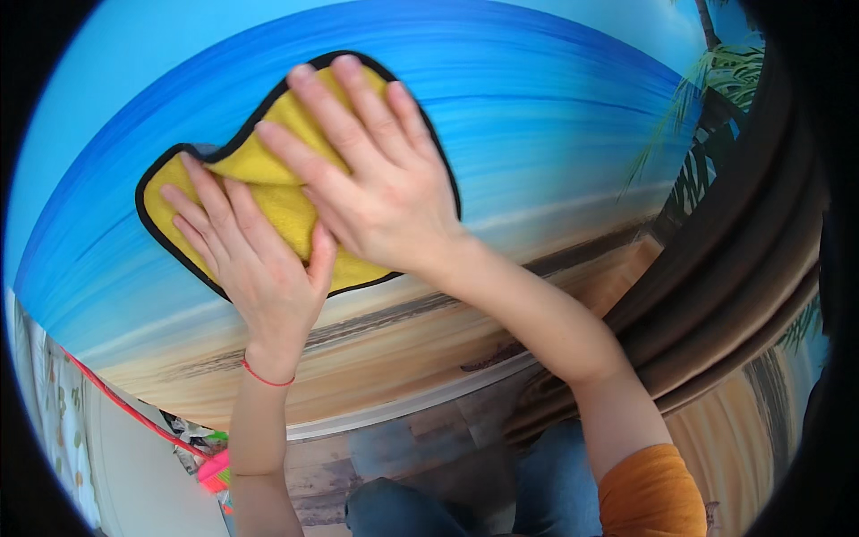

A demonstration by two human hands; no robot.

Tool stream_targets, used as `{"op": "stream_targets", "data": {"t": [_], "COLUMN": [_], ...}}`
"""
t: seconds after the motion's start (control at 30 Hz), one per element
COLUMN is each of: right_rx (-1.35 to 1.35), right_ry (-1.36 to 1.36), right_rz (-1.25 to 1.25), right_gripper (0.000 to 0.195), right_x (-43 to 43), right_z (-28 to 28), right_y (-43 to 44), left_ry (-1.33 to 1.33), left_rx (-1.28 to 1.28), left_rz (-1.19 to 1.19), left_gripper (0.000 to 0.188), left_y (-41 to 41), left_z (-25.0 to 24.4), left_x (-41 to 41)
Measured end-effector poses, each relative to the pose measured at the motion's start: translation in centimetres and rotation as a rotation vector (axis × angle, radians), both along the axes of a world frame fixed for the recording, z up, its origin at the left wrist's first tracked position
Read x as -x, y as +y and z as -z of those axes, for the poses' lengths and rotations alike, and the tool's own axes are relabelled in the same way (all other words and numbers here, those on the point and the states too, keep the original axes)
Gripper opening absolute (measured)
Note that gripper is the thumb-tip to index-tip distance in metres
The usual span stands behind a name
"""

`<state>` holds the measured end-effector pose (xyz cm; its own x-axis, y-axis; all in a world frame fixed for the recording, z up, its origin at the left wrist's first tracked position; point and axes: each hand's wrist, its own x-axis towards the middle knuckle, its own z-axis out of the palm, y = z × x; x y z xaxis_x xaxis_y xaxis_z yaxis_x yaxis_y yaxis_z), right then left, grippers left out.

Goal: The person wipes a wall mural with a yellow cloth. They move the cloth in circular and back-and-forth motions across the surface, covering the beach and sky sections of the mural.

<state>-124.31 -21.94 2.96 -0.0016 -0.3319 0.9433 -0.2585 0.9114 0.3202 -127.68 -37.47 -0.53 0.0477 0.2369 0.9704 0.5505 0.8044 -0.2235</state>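
Before me is a wall (pixel 537 148) covered with a printed beach scene of blue sea, sand and palms. A yellow cloth with black edging (pixel 285 211) lies spread against it, with a fold across its upper left part. My left hand (pixel 262 262) rests flat on the lower left of the cloth, fingers spread, a thin red cord round its wrist. Higher and to the right, my right hand (pixel 376 174) presses flat on the cloth, also with its fingers apart. The thumb of my left hand is close beside my right hand. Neither hand's palm can be seen.
Dark brown curtain-like folds (pixel 731 248) run down the right side. A white baseboard (pixel 402 403) edges the wall above a wood-patterned floor (pixel 389 450). At lower left are a red cord or tube (pixel 127 406), a pink bristled object (pixel 215 472) and a pale panel (pixel 144 463).
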Motion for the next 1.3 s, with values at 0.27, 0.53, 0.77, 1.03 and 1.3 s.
{"op": "stream_targets", "data": {"t": [0.27,0.53,0.77,1.03,1.3], "right_rx": [0.046,0.104,0.159,0.184,0.276], "right_ry": [-0.017,-0.084,-0.043,0.214,-0.037], "right_rz": [0.112,0.264,0.309,0.249,0.301], "right_gripper": [0.068,0.064,0.063,0.056,0.06], "right_x": [-3.7,-8.1,-10.5,-9.7,-11.9], "right_z": [-0.3,-0.5,-0.1,1.8,16.8], "right_y": [12.2,25.8,36.1,42.6,43.5], "left_ry": [0.054,0.007,0.003,-0.084,-0.149], "left_rx": [0.002,0.05,0.064,0.147,0.449], "left_rz": [-0.018,0.068,0.105,0.277,0.158], "left_gripper": [0.075,0.073,0.071,0.066,0.071], "left_y": [10.6,25.8,36.5,39.6,39.2], "left_z": [-1.9,-2.2,-2.6,-2.0,9.9], "left_x": [-2.2,-6.0,-9.2,-11.2,-10.9]}}
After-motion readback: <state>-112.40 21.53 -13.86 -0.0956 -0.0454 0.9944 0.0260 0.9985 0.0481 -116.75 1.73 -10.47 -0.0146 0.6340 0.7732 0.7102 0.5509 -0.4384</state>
